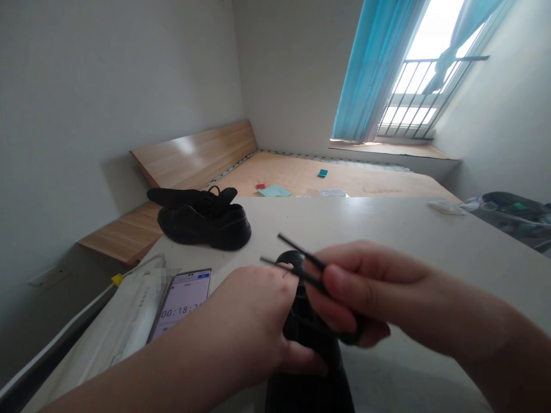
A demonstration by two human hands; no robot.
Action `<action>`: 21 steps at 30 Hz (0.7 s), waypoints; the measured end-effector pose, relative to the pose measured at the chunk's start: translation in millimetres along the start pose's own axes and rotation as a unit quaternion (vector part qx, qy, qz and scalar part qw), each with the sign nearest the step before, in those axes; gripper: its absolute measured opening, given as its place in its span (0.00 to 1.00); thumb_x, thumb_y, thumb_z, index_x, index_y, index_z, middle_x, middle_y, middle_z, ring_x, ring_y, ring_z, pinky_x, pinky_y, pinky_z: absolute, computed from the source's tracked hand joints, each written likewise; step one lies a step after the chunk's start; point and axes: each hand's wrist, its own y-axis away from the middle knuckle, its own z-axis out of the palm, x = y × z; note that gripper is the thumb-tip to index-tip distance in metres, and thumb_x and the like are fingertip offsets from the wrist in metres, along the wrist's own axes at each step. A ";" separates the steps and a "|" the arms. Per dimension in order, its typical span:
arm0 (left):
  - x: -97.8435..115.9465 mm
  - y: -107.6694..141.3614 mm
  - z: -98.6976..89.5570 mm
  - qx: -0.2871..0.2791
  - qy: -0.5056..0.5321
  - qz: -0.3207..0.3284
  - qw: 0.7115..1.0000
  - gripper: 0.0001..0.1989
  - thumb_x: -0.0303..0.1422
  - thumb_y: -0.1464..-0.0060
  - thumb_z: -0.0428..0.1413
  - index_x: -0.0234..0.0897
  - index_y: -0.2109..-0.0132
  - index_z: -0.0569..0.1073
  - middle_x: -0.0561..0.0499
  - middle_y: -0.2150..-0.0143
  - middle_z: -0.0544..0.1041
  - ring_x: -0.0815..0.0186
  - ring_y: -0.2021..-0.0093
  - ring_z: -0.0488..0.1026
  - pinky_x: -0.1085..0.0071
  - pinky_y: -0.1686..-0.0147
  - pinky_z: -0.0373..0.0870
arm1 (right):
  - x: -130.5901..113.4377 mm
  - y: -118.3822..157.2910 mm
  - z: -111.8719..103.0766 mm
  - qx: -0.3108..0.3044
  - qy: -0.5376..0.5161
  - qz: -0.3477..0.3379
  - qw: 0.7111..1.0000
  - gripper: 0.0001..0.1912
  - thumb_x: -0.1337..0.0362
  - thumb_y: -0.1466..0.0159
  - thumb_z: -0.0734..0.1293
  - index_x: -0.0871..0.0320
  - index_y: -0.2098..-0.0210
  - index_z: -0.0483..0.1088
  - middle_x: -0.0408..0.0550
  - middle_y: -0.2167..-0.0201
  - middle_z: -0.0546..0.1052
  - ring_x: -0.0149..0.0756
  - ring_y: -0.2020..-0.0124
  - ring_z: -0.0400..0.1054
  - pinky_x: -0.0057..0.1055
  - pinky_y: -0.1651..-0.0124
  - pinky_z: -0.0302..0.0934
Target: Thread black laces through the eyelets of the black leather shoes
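Since the white table (387, 229) carries a dark shoe (310, 381) clasped upright by the left hand (245, 327), while the right hand (365, 292) firmly pinches slightly open black scissors (297, 276) just above it, a careless slip could nick that left hand.

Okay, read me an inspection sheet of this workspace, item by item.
Surface: white table, in use.
Job's things: black scissors-like tool, its blades apart; black shoe, apparently held upright.
Grippers: left hand grips the black shoe; right hand holds the tool.
Clutter: second black shoe; phone showing a timer; white packaging; small white packet.
Cables: white cord with a yellow tag, at the table's left edge.
Surroundings: wooden bed base with scattered items; blue curtain; barred window; dark bag.
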 end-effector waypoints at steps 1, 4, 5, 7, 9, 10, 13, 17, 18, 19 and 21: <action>-0.4 0.2 -2.0 -0.019 -0.016 0.001 1.000 0.22 0.49 0.59 0.67 0.43 0.58 0.77 0.53 0.61 0.79 0.59 0.62 0.76 0.69 0.63 0.69 | 0.0 -3.4 -4.7 0.036 -0.010 -0.005 0.999 0.20 0.52 0.31 0.60 0.59 0.73 0.61 0.37 0.77 0.59 0.21 0.80 0.49 0.16 0.80 0.46; 2.6 0.4 -11.7 -0.002 -0.041 -0.039 0.998 0.31 0.57 0.61 0.63 0.41 0.56 0.75 0.50 0.63 0.78 0.55 0.63 0.74 0.68 0.69 0.66 | -0.5 -12.1 -16.2 0.180 -0.025 -0.029 0.983 0.21 0.50 0.34 0.64 0.59 0.75 0.62 0.37 0.78 0.59 0.21 0.80 0.51 0.15 0.80 0.48; 5.0 0.7 -15.5 0.024 -0.033 -0.050 0.998 0.27 0.58 0.56 0.60 0.41 0.59 0.75 0.51 0.65 0.78 0.57 0.66 0.74 0.69 0.72 0.64 | -0.6 -14.1 -18.3 0.216 -0.027 -0.030 0.976 0.20 0.50 0.35 0.66 0.59 0.75 0.62 0.36 0.79 0.58 0.22 0.80 0.51 0.15 0.81 0.49; 10.5 1.9 -21.7 0.069 0.002 -0.065 0.996 0.22 0.55 0.45 0.51 0.41 0.67 0.74 0.54 0.72 0.75 0.63 0.73 0.71 0.72 0.77 0.58 | -0.4 -16.6 -19.8 0.255 -0.030 -0.026 0.966 0.19 0.50 0.37 0.67 0.58 0.74 0.62 0.35 0.82 0.57 0.21 0.82 0.51 0.16 0.81 0.48; 15.0 3.6 -23.7 0.073 0.034 -0.064 0.995 0.23 0.50 0.38 0.45 0.40 0.71 0.72 0.55 0.76 0.74 0.67 0.76 0.69 0.72 0.78 0.56 | -0.3 -17.1 -18.1 0.265 -0.037 -0.018 0.963 0.17 0.52 0.34 0.64 0.57 0.72 0.62 0.34 0.84 0.57 0.20 0.84 0.51 0.16 0.81 0.47; 16.4 4.3 -22.9 0.058 0.047 -0.060 0.995 0.23 0.47 0.37 0.44 0.40 0.71 0.73 0.55 0.75 0.74 0.68 0.76 0.69 0.72 0.78 0.57 | -0.3 -16.9 -16.4 0.266 -0.041 -0.015 0.963 0.16 0.53 0.33 0.63 0.57 0.72 0.62 0.34 0.85 0.57 0.20 0.85 0.51 0.16 0.81 0.47; 17.1 5.1 -16.9 0.010 0.100 -0.046 0.994 0.16 0.42 0.37 0.45 0.42 0.66 0.73 0.57 0.69 0.77 0.68 0.71 0.71 0.73 0.74 0.61 | -0.9 -15.3 -11.6 0.253 -0.055 -0.003 0.966 0.14 0.55 0.30 0.58 0.55 0.69 0.61 0.34 0.87 0.60 0.21 0.87 0.52 0.17 0.83 0.45; 13.1 1.9 -14.7 0.006 0.233 -0.039 0.972 0.14 0.43 0.37 0.47 0.43 0.64 0.72 0.58 0.68 0.75 0.67 0.67 0.72 0.74 0.69 0.67 | -3.6 -12.1 -15.7 0.273 0.028 -0.011 0.962 0.14 0.58 0.31 0.59 0.56 0.72 0.62 0.37 0.86 0.65 0.23 0.87 0.54 0.19 0.85 0.44; 11.6 0.9 -16.4 0.020 0.255 -0.039 0.966 0.16 0.44 0.37 0.47 0.42 0.67 0.71 0.58 0.69 0.74 0.67 0.66 0.71 0.74 0.68 0.68 | -4.6 -11.0 -19.4 0.299 0.080 -0.023 0.951 0.14 0.59 0.31 0.59 0.57 0.73 0.62 0.38 0.86 0.66 0.23 0.87 0.55 0.20 0.84 0.45; 10.0 0.1 -18.7 0.039 0.268 -0.040 0.962 0.18 0.44 0.36 0.46 0.41 0.70 0.70 0.57 0.70 0.73 0.67 0.65 0.71 0.73 0.67 0.68 | -5.7 -9.6 -23.9 0.329 0.138 -0.035 0.934 0.15 0.60 0.31 0.59 0.57 0.74 0.63 0.38 0.86 0.66 0.23 0.86 0.56 0.21 0.84 0.47; 6.3 -0.4 -24.4 0.081 0.288 -0.031 0.954 0.21 0.43 0.35 0.44 0.40 0.74 0.66 0.56 0.72 0.72 0.68 0.67 0.71 0.73 0.66 0.69 | -8.2 -6.5 -34.2 0.383 0.232 -0.056 0.893 0.14 0.62 0.32 0.59 0.57 0.74 0.66 0.37 0.87 0.64 0.24 0.86 0.57 0.22 0.82 0.47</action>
